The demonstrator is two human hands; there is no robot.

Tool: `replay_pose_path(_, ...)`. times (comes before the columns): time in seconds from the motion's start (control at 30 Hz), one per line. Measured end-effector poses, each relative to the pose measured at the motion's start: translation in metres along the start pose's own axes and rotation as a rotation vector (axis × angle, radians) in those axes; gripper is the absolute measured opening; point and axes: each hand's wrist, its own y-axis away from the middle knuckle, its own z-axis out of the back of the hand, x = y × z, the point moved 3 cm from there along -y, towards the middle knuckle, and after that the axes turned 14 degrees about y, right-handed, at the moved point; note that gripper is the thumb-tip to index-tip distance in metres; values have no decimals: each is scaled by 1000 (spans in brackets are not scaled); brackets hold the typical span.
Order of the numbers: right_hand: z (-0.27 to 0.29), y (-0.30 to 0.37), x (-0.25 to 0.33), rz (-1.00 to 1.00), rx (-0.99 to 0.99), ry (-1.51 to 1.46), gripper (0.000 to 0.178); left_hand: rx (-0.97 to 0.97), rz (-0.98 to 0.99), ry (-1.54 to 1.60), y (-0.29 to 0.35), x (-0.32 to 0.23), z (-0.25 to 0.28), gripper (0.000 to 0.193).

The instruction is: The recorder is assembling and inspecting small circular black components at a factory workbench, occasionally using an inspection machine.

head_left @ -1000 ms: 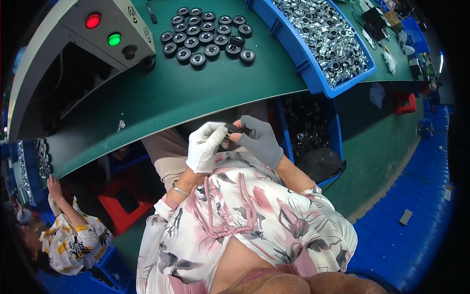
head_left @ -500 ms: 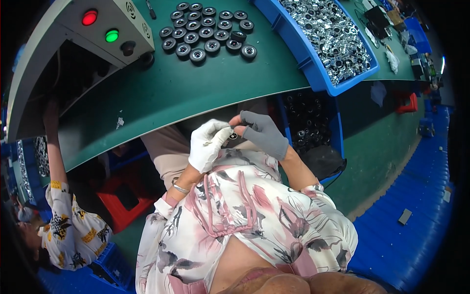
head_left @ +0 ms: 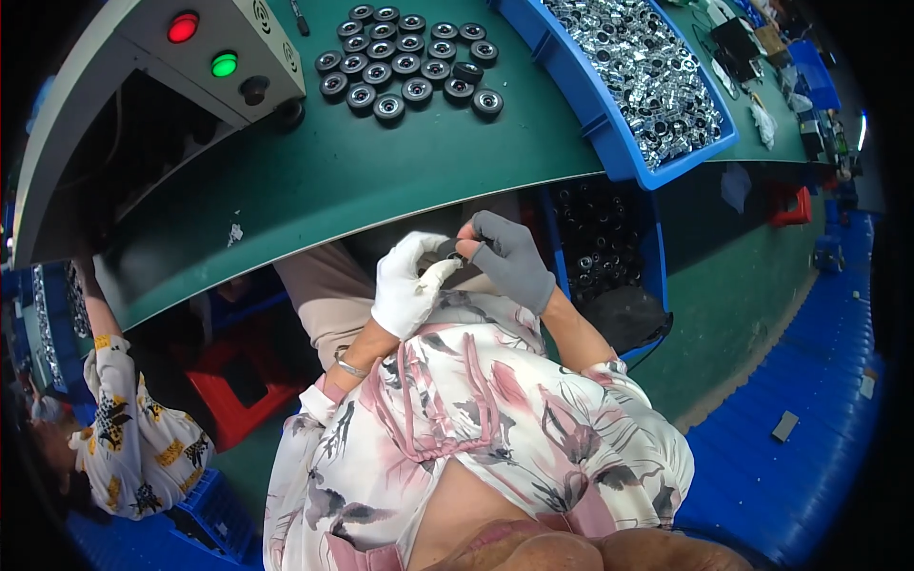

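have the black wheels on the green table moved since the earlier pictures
No; no shift shows in any direction: the black wheels keep their layout and place beside the pale machine with the lights.

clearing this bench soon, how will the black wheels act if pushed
The black wheels would likely slide, not roll, since most lie face up on the green table. Stood on edge, their round shape could let them roll. Clustered closely, one may nudge others.
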Motion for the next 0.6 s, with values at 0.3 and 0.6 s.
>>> replay_pose_path(0.3, -6, -1, -3, 87, -27, -14, 17, -37, 244, 290, 0, -2, 3, 17)
replay_pose_path(0.6, -5, 4, 3, 163, 55, -260, 44, 227, 427, 1033, 4, -1, -13, 39)
